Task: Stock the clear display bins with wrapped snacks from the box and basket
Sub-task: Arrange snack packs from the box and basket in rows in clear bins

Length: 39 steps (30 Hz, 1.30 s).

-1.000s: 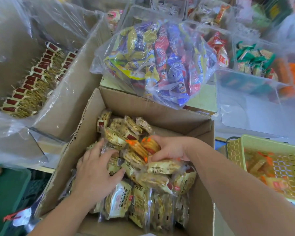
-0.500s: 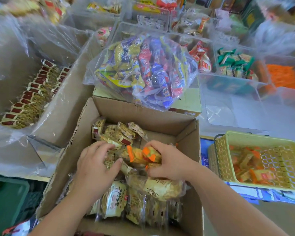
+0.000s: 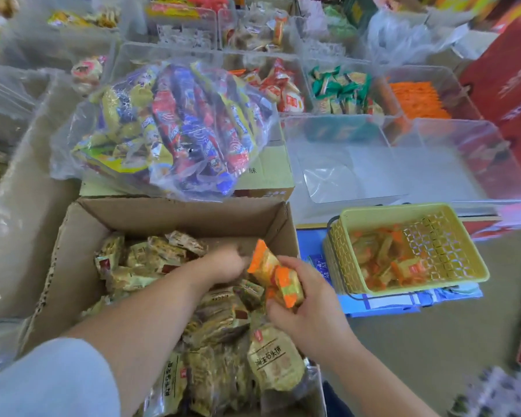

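Head view: the right hand [image 3: 310,302] grips two orange-ended packets [image 3: 275,273] just above the right wall of the open cardboard box [image 3: 175,218]. Their long axes run from far left to near right, and the upper one points an orange crimped end to the far left. Any print on them is too blurred to read.

The left hand [image 3: 223,266] reaches across into the far right part of the box with its fingers curled down among the golden packets [image 3: 271,362]. I cannot tell whether it holds one. The nearest golden packet lies face up with dark Chinese characters running along its length, lengthwise near to far.

A pale sleeve [image 3: 48,380] fills the near left corner.

Right of the box stands the yellow basket [image 3: 445,245], with more orange-ended packets lying in it at mixed angles. Beyond the basket is a clear bin [image 3: 433,164].

Beyond the box, a clear bag [image 3: 169,127] of red, blue and yellow sweets rests on a carton [image 3: 271,176] printed with the character 味.
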### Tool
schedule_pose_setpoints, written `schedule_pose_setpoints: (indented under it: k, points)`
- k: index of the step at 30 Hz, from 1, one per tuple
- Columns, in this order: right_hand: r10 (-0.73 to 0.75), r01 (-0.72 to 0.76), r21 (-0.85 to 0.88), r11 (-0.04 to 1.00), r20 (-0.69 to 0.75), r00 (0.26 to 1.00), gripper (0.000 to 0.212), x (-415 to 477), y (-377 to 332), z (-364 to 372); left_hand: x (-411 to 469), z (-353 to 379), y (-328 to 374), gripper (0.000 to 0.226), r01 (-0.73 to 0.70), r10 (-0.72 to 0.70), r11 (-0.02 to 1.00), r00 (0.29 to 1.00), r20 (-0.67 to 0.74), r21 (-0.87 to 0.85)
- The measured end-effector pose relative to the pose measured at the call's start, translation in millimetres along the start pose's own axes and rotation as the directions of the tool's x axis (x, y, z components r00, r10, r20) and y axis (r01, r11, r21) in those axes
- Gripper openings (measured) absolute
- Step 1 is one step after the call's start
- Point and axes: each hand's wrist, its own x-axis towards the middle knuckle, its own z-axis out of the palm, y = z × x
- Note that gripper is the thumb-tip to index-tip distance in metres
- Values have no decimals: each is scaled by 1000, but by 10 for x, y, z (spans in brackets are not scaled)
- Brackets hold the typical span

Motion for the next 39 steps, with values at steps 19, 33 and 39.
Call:
schedule_pose_setpoints:
  k: [19,33,39]
  points:
    - [216,-168,329,929,-115,970,52,21,248,-100,416,345,285,37,272,-185,891,949,256,-364]
    - [233,-201,428,881,-24,972,39,24,267,-167,70,240,184,24,-178,65,918,949,-308,-353]
    - [212,-245,380,892,127,969,38,105,383,-398,-514,14,328,30,-425,190,873,749,-634,-240]
